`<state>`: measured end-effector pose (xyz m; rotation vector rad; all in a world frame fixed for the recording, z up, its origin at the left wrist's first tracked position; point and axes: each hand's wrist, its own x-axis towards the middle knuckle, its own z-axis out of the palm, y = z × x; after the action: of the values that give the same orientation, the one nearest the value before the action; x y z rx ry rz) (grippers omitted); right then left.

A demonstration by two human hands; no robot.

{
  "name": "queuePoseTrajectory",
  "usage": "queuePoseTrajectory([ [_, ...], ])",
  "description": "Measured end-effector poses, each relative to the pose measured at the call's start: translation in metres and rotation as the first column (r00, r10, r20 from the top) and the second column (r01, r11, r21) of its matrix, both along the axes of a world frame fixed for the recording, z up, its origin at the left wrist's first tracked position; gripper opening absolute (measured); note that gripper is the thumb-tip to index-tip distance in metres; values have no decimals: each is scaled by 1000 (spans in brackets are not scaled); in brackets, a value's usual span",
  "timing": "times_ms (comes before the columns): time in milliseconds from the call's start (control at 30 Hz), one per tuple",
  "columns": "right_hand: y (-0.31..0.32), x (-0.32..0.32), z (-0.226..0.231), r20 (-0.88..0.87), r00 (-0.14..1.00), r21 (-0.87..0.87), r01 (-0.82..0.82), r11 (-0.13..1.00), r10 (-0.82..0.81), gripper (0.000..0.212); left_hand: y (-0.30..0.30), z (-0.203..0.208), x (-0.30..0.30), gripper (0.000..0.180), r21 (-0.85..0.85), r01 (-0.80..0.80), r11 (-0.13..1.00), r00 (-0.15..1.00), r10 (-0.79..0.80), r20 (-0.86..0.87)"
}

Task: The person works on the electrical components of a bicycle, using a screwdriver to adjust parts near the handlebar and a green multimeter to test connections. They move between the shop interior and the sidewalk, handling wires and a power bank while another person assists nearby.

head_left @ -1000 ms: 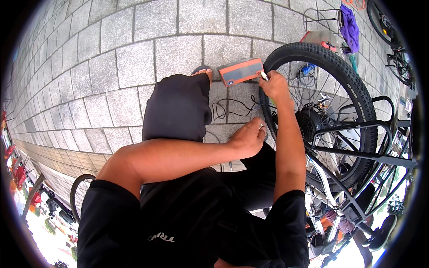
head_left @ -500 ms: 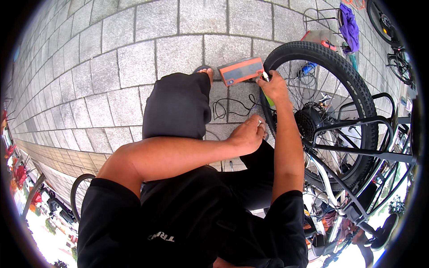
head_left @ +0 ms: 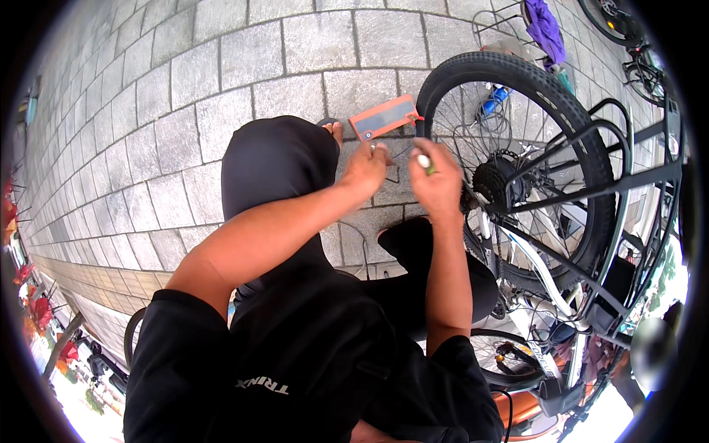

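Standing at 3 o'clock from the right hand, the wheel was the nearer to that hand; the left hand lay farther off, at 9 o'clock from the right (12 o'clock being the top of the view). A gap separated the two hands.

The right hand's fingers were curled around a green tool with a pale end. As far as the blur showed, the tool's long axis ran from 11 to 5 o'clock, pale end toward 11. The left hand's thumb and fingertips were drawn close together; whether they pinched anything could not be told.

The box rested on the paving, at 1 o'clock from the left hand and 11 o'clock from the right, its long axis running from 8 to 2 o'clock toward the tyre. Contact between right hand and tyre could not be confirmed.
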<state>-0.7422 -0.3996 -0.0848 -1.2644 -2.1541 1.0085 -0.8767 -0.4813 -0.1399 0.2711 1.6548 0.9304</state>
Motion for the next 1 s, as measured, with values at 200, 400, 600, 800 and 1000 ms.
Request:
queuePoseTrajectory([
  [200,-54,-3,-56,-142,988,-366,9,930,-65,29,-1,7,-22,34,-95,-178,979,937,198,286],
  [400,-78,-3,-84,-132,972,-540,95,836,-196,32,-1,8,-14,33,-180,-101,979,892,169,420],
  [600,-82,-10,-72,-163,972,-590,43,806,-171,35,-5,-19,-13,35,-213,-82,974,903,163,397],
  [800,-78,-18,-95,-114,971,-593,101,799,-208,38,-1,-30,-23,36,-234,-96,967,865,197,462],
  [1000,-67,-35,-90,53,986,-460,163,873,-156,48,2,-44,-24,36,-211,-162,964,847,246,471],
])
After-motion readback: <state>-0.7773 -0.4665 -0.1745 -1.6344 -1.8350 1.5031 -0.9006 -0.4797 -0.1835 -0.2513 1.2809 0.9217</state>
